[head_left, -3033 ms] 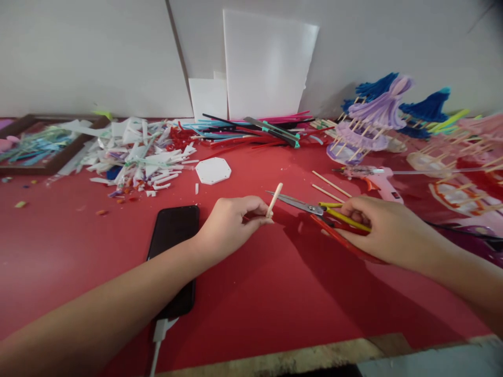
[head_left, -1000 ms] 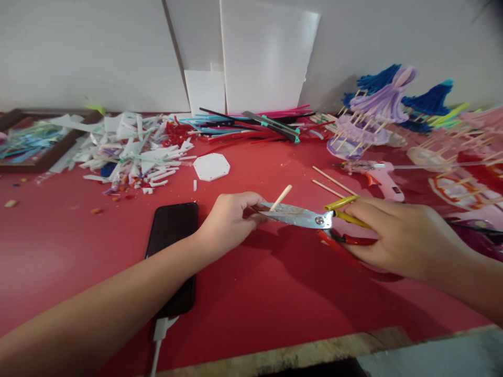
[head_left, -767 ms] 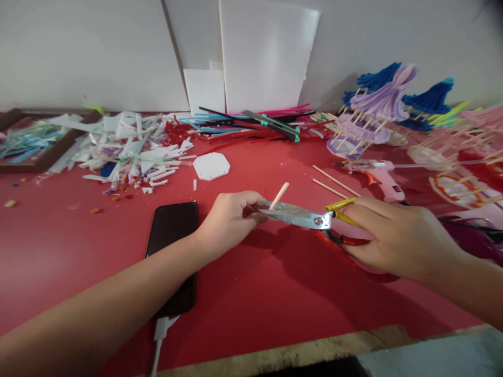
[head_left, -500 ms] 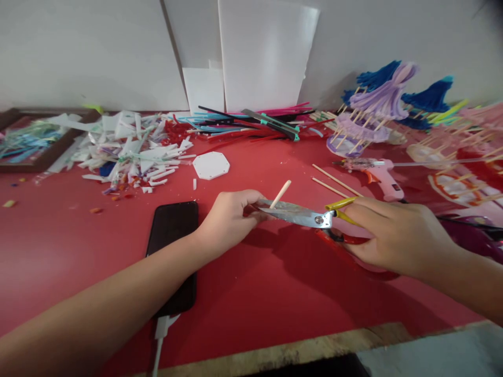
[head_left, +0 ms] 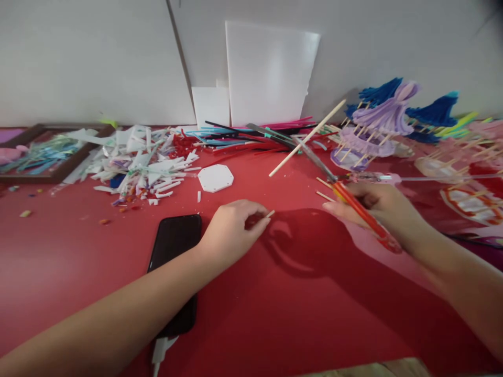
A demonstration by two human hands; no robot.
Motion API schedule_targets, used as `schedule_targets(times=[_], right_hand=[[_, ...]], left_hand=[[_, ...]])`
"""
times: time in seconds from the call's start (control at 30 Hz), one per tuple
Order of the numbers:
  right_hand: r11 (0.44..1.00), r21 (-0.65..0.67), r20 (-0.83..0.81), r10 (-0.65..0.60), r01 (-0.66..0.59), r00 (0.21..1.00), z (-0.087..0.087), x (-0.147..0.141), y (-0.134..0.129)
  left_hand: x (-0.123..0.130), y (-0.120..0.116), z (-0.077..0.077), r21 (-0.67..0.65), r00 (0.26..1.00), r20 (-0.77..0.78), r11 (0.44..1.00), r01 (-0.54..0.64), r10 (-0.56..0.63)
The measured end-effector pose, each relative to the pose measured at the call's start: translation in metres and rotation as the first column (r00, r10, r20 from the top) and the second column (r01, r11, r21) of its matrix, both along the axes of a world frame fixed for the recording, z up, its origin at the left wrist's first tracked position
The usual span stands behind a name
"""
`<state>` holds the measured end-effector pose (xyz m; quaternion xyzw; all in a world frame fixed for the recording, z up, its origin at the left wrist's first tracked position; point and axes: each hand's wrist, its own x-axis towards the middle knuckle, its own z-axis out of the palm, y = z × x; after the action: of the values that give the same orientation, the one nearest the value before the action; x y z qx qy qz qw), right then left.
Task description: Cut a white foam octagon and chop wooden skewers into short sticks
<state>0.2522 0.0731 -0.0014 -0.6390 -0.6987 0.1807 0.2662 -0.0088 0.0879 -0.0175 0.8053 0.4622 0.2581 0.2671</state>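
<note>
My left hand (head_left: 238, 225) pinches a short piece of wooden stick (head_left: 270, 213), its tip poking out past the thumb and finger. In my right hand (head_left: 387, 209) are scissors (head_left: 359, 209) with red and yellow handles, seen edge-on, blades pointing up and left. A longer wooden stick (head_left: 286, 157) slants across the blade tips; whether it touches them or is in the air, I cannot tell. Two more sticks (head_left: 324, 196) lie by my right fingertips, partly hidden. A white octagonal plate (head_left: 216, 179) with small holes lies beyond my left hand.
A black phone (head_left: 178, 238) with a cable lies beside my left forearm. Behind are a heap of white scraps (head_left: 137, 162), coloured sticks with a cutter (head_left: 275, 136), and a framed tray (head_left: 58, 170). At right stand a purple model (head_left: 379, 125) and a pink glue gun (head_left: 387, 178).
The scissors have left the stick near my left fingers and swung up and right, now edge-on. A short piece stays in my left hand; a longer stick now shows near the blade tips.
</note>
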Motion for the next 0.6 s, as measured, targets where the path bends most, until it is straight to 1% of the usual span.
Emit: schedule_targets(times=[0.07,0.13,0.2,0.27,0.33,0.4,0.43,0.5,0.6], right_hand=[[0.994,-0.095,-0.015,0.048,-0.049,0.999,-0.009,0.001,0.003],[0.987,-0.14,0.023,0.079,-0.075,0.997,-0.016,0.003,0.002],[0.987,-0.145,0.067,0.086,-0.075,0.994,-0.019,0.004,-0.002],[0.989,-0.127,0.103,0.091,-0.078,0.991,-0.019,0.003,-0.007],[0.988,-0.096,0.148,0.133,-0.119,0.98,-0.018,0.001,-0.012],[0.982,-0.068,0.196,0.188,-0.178,0.962,-0.016,-0.003,-0.015],[0.977,-0.058,0.214,0.212,-0.204,0.954,-0.016,-0.005,-0.016],[0.969,-0.035,0.24,0.247,-0.246,0.939,-0.016,-0.008,-0.017],[0.953,0.038,0.273,0.28,-0.301,0.92,-0.016,-0.012,-0.019]], left_hand=[[0.0,-0.001,-0.001,0.021,0.996,-0.086,1.0,-0.003,0.005],[0.0,-0.002,-0.001,0.041,0.996,-0.08,0.998,-0.04,0.043],[-0.001,-0.002,-0.001,0.027,0.995,0.029,0.995,-0.095,0.095],[-0.002,-0.002,-0.002,-0.046,0.971,0.201,0.992,-0.119,0.126],[-0.001,0.0,-0.003,-0.16,0.916,0.379,0.984,-0.076,0.132],[0.0,0.001,-0.003,-0.264,0.84,0.525,0.965,0.006,0.138],[0.001,0.002,-0.003,-0.308,0.802,0.578,0.95,0.043,0.152],[0.002,0.003,-0.001,-0.376,0.744,0.638,0.923,0.077,0.198],[0.002,0.003,0.003,-0.401,0.694,0.681,0.912,0.082,0.236]])
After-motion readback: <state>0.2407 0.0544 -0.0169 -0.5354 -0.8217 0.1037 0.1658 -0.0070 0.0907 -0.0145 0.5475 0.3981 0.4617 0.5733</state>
